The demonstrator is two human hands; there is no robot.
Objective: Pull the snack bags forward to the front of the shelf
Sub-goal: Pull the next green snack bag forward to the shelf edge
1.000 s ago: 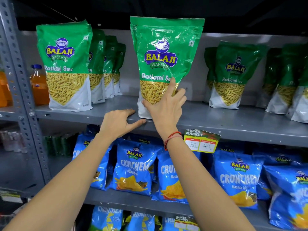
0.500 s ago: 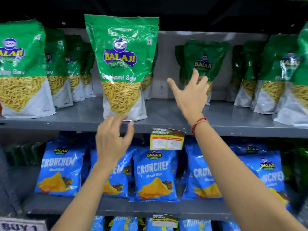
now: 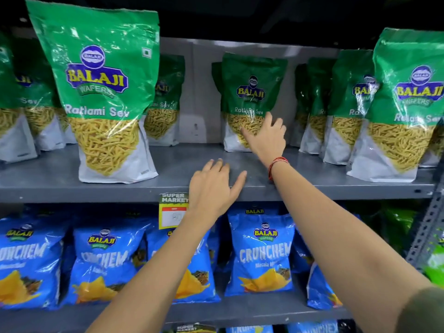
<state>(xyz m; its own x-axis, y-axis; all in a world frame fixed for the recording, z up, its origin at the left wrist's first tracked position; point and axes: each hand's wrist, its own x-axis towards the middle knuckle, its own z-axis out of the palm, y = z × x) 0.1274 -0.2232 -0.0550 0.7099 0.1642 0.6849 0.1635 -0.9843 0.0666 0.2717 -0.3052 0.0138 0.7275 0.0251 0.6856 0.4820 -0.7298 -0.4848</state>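
Observation:
Green Balaji Ratlami Sev bags stand on a grey metal shelf [image 3: 60,181]. One bag [image 3: 105,92] stands at the shelf's front edge, left of centre. Another bag [image 3: 249,92] stands far back near the rear wall. My right hand [image 3: 266,138] reaches deep over the shelf with fingers spread, its fingertips touching the lower front of that rear bag. My left hand [image 3: 213,188] hovers open at the shelf's front edge, holding nothing. At the right, a front bag [image 3: 406,104] stands with more bags [image 3: 346,106] behind it.
More green bags line the far left [image 3: 14,116]. A bare stretch of shelf lies between the left front bag and the right bags. A yellow price tag [image 3: 171,210] hangs from the shelf lip. Blue Crunchem bags [image 3: 262,255] fill the lower shelf. A perforated upright [image 3: 430,222] stands at right.
My right hand let go of the front bag, moved right and reached back to touch the rear bag. My left hand lifted to the shelf edge. The view shifted right.

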